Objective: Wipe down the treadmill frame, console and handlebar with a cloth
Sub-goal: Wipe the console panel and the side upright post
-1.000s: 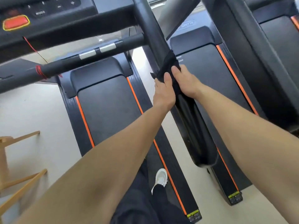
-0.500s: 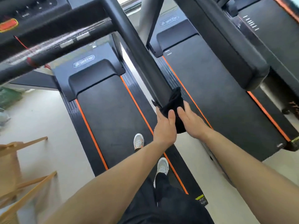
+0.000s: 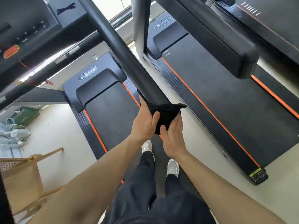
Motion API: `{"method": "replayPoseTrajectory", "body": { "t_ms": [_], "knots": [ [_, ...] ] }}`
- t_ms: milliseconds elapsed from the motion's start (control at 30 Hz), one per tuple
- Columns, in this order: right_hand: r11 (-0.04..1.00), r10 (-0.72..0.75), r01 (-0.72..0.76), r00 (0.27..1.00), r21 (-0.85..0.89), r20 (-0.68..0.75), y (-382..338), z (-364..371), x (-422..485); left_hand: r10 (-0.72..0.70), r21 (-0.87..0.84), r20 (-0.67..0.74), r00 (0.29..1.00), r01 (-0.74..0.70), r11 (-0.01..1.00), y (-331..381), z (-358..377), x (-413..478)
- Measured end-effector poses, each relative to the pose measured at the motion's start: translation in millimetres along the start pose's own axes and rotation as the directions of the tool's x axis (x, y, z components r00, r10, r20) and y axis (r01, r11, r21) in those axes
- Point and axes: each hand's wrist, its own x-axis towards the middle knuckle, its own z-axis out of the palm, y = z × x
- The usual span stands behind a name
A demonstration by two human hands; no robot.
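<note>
A black cloth (image 3: 163, 113) is wrapped over the near end of the treadmill's right side handlebar (image 3: 126, 59), a thick black bar running from top centre down to the middle. My left hand (image 3: 144, 123) grips the cloth from the left, thumb on top. My right hand (image 3: 173, 138) presses the cloth from the right and below, fingers curled under it. The console (image 3: 29, 31) with its red stop button (image 3: 11, 51) sits at the top left, and the front crossbar handle (image 3: 53, 65) runs beneath it. The treadmill belt (image 3: 113, 113) lies below, with my feet on it.
A second treadmill (image 3: 218, 97) stands close on the right, its padded handlebar end (image 3: 239, 57) overhanging the belt. A grey upright post (image 3: 139, 26) rises between the machines. A wooden chair (image 3: 24, 175) stands at the lower left, with fans and a green box (image 3: 24, 117) on the floor beyond.
Both hands have slid the cloth down the side handlebar to its near end. The view has tilted down, so the bar's end and my legs show more.
</note>
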Motion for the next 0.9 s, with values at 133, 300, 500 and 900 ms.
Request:
{"method": "replayPoseTrajectory", "body": {
  "t_ms": [133, 300, 500, 900],
  "knots": [
    [0.992, -0.029, 0.036, 0.998, 0.120, -0.061, -12, -6, 11, 0.000, 0.039, -0.007, 1.000, 0.000, 0.999, -3, 1, 3],
    [0.951, 0.065, -0.080, 0.996, 0.300, 0.060, -34, -32, 75, -0.261, -0.218, -0.009, 0.965, 0.253, 0.943, 27, 38, -26],
    [0.908, 0.099, -0.147, 0.985, 0.392, 0.141, -38, -39, 105, -0.602, -0.787, 0.034, 0.798, 0.393, 0.476, 66, 56, -22],
    [0.928, -0.041, 0.061, 0.997, 0.367, -0.063, -14, -14, 33, -0.746, -0.937, 0.264, 0.611, 0.346, -0.048, 64, 30, 31]
  ]
}}
